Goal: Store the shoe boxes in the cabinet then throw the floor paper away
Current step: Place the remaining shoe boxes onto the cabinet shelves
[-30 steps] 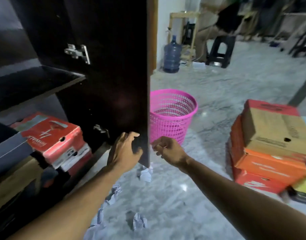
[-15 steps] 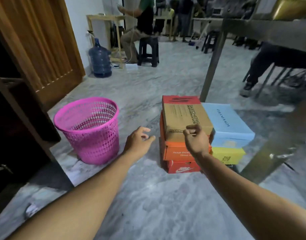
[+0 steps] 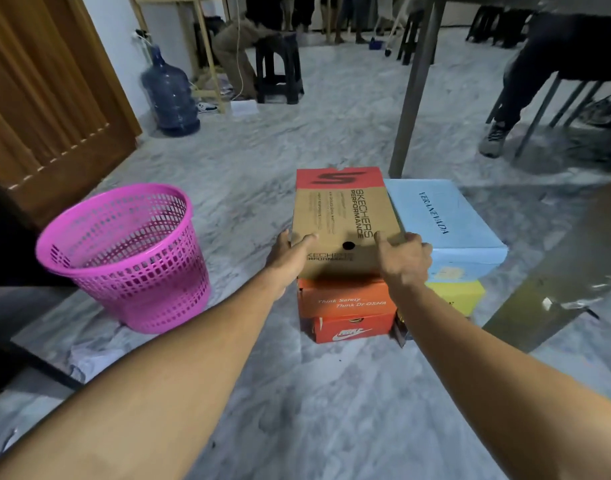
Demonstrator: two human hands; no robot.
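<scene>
A brown and red Skechers shoe box (image 3: 338, 209) tops a stack on the floor, above an orange box (image 3: 345, 301) and a red Nike box (image 3: 352, 330). My left hand (image 3: 290, 256) grips its near left corner, thumb on the lid. My right hand (image 3: 402, 256) grips its near right corner. Beside the stack, a light blue box (image 3: 442, 216) lies on a yellow box (image 3: 456, 296). Crumpled white paper (image 3: 89, 362) lies on the floor at the left. The cabinet's dark edge (image 3: 6, 306) shows at far left.
A pink mesh waste basket (image 3: 124, 258) stands left of the stack. A metal table leg (image 3: 414, 91) rises behind the boxes. A blue water jug (image 3: 170, 95), a black stool (image 3: 279, 71) and seated people are farther back. A wooden door (image 3: 47, 98) is at left.
My view has turned from the cabinet door to the box stack. Both hands left the door, reached forward and took hold of the top Skechers box.
</scene>
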